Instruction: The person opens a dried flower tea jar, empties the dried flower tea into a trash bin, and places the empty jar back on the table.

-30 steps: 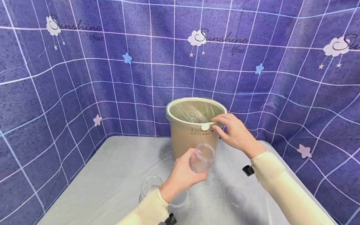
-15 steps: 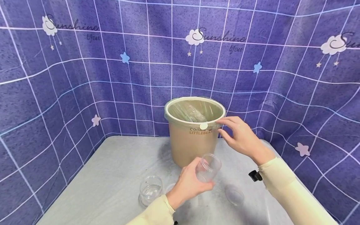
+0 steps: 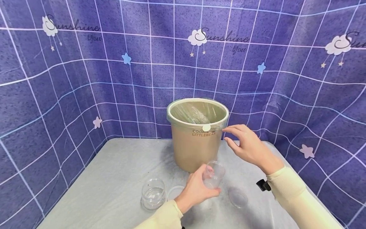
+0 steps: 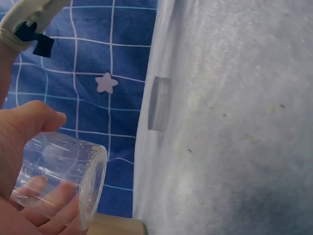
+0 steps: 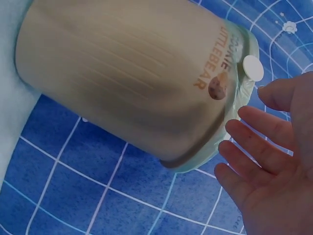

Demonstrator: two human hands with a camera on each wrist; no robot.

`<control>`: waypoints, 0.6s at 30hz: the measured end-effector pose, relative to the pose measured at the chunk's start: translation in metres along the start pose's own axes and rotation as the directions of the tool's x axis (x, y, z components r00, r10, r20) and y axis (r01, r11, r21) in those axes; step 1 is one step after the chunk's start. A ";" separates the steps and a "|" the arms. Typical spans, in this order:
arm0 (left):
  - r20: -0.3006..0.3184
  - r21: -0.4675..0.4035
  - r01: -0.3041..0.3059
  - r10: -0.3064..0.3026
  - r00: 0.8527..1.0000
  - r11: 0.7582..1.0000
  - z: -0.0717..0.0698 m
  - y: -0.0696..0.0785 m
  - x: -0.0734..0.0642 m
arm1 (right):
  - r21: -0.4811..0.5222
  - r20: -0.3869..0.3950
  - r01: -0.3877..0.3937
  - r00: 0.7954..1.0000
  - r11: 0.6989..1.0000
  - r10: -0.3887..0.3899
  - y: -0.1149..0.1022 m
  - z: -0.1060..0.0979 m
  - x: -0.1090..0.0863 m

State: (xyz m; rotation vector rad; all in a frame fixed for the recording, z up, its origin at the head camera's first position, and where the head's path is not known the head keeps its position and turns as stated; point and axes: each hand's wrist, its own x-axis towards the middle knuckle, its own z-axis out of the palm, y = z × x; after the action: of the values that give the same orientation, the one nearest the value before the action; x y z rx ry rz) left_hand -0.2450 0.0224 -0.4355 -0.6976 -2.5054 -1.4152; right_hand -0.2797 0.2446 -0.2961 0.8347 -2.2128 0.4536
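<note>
My left hand (image 3: 197, 187) grips a clear plastic jar (image 4: 63, 169), tilted, with fingers round its side and the rim facing away from the palm. The jar (image 3: 215, 174) is in front of a beige trash can (image 3: 197, 146). My right hand (image 3: 251, 146) has relaxed, parted fingers beside the can's front right rim; the right wrist view shows the palm (image 5: 274, 181) with nothing in it. A pale green plastic bag lines the can, folded over its rim (image 5: 205, 156), and crumpled clear plastic (image 3: 197, 114) shows inside.
A clear round container (image 3: 153, 194) stands on the grey table (image 3: 120, 168) left of my left wrist. Close to it lies a translucent disc (image 3: 175, 191), partly behind my forearm. A clear, shallow lid-like piece (image 3: 238, 197) lies at right. Purple patterned cloth (image 3: 137, 105) hangs around the table.
My left hand has moved right and toward me with the jar, uncovering more of the round container and disc. My right hand has drawn back from the can's rim to the right.
</note>
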 end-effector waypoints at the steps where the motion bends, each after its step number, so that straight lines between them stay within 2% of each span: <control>1: 0.004 0.003 -0.001 0.001 1.000 1.000 0.002 -0.002 0.000 | -0.001 0.005 -0.001 1.000 1.000 0.001 0.000 0.001 -0.001; 4: 0.007 0.022 -0.004 0.004 1.000 1.000 0.006 -0.007 0.000 | -0.005 0.020 -0.004 1.000 1.000 0.004 0.001 0.003 -0.007; 8: 0.026 0.038 0.022 -0.023 0.999 0.999 0.012 -0.012 -0.001 | -0.009 0.040 -0.011 0.999 1.000 0.011 0.003 0.007 -0.016; 18: 0.070 0.014 0.053 -0.054 0.996 0.998 0.018 -0.018 -0.002 | -0.021 0.078 -0.045 0.996 0.999 0.046 0.009 0.010 -0.037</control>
State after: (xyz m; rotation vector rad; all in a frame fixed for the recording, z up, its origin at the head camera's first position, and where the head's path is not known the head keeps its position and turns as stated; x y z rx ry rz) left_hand -0.2511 0.0295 -0.4594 -0.6948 -2.6028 -1.4159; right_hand -0.2713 0.2614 -0.3307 0.8059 -2.3086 0.4270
